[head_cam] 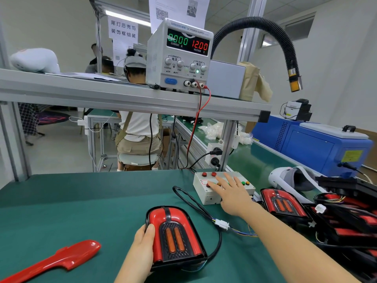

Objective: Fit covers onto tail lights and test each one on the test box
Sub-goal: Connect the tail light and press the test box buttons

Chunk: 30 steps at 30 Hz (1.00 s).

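Green bench mat [71, 203], left hand [143, 240] gripping tail light [175, 235], right hand [230, 193] flat-fingered on test box [206, 196] buttons

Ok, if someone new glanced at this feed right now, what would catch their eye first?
Probably the glossy red tail light on the green bench, gripped at its side by the left hand, while the right hand rests on the buttons of the white test box behind it. Then the power supply on the shelf above, glowing 0.000 green and 12.00 red, and a loose red cover lying near left.
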Each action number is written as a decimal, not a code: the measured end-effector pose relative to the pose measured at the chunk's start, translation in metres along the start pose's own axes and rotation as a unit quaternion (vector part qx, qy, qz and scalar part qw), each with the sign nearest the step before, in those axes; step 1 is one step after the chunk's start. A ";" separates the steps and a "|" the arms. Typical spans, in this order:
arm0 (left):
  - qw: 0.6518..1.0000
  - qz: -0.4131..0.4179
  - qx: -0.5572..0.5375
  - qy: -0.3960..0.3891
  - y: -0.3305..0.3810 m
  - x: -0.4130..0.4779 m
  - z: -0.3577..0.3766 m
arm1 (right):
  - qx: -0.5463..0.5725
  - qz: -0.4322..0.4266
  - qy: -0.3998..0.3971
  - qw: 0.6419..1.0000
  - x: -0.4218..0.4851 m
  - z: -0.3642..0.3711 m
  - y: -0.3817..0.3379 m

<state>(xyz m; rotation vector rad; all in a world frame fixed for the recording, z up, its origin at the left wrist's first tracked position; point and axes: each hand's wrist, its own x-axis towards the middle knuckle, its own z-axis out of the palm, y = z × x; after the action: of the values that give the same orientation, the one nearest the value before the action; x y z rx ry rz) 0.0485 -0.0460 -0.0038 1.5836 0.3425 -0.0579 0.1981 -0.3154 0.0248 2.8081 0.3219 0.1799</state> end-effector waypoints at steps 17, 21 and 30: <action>0.999 -0.020 -0.030 -0.020 0.006 -0.009 0.000 | 0.014 -0.007 0.003 1.000 0.002 -0.006 0.000; 0.998 -0.014 -0.044 -0.030 0.009 -0.012 0.000 | 0.010 -0.008 0.005 1.000 0.004 -0.007 0.002; 0.996 0.014 -0.083 -0.028 0.008 -0.008 0.002 | 0.002 -0.012 0.000 1.000 0.007 -0.011 0.001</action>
<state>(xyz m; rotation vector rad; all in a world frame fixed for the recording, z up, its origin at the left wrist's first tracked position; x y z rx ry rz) 0.0430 -0.0496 0.0059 1.4192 0.2752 -0.0512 0.2034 -0.3112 0.0364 2.8073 0.3562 0.1730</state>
